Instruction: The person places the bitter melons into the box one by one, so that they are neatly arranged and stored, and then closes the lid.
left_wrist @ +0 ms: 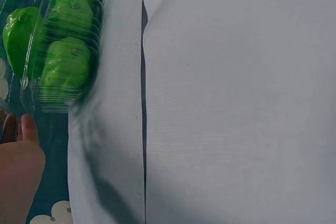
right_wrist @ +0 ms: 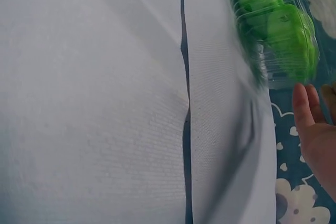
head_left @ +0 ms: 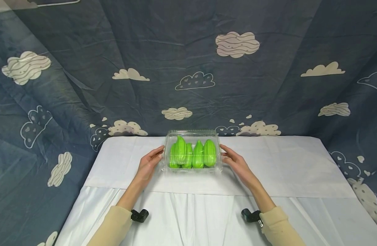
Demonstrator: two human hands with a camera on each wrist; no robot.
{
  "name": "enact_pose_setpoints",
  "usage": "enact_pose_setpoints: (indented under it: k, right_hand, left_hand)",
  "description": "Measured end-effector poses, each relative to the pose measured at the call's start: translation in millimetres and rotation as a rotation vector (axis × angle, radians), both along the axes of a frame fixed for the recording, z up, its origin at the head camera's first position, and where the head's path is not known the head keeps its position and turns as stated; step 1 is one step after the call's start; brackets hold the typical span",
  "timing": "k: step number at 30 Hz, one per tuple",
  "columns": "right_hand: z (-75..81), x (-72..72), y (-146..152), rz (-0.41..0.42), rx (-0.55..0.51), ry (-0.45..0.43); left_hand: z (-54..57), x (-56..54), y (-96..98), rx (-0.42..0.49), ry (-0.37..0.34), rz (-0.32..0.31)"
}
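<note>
A clear plastic clamshell container (head_left: 193, 169) lies between my two hands near the far edge of the white table. Through its plastic show several green, ridged fruits (head_left: 210, 153) that look like star fruit. At the container's left side is my left hand (head_left: 147, 164), its fingertips reaching the plastic wall. My right hand (head_left: 237, 163) meets the opposite side in the same way. Both wrist views show fairly straight fingers at the container's ends, partly cut off by the frame. Whether the lid is latched cannot be made out.
White cloth (head_left: 268, 164) covers the table, with a seam or fold across it (head_left: 188, 193). Dark blue cloth with cloud prints (head_left: 194, 102) hangs behind and at both sides. A small black device (head_left: 140, 216) is strapped to each wrist.
</note>
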State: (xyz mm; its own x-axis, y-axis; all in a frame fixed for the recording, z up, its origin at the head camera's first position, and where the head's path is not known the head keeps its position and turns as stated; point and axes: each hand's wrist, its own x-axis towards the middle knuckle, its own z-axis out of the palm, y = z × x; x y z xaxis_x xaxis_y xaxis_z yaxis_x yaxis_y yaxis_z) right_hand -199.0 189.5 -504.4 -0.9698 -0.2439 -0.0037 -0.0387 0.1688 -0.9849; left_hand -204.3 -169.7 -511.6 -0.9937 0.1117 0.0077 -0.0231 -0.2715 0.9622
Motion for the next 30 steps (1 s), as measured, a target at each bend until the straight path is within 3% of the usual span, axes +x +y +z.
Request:
enact_pose_setpoints:
  k: [7,15,23,30]
  right_hand:
    - [1.6,2.8,-2,-0.005,0.039,-0.024]
    - [20.6,11.8,-8,0.002,0.051,-0.061]
    - [-3.8,7.5,-5,-0.008,0.083,-0.037]
    - [-10.0,8.2,-4,-0.015,0.075,-0.043]
  left_hand:
    - [-3.0,2.1,0.3,-0.025,-0.026,0.006]
    - [-6.6,3.5,1.8,-0.044,-0.046,-0.007]
    - [-8.2,5.9,0.1,-0.021,-0.078,-0.040]
    - [-8.7,7.8,-0.2,-0.031,-0.101,-0.078]
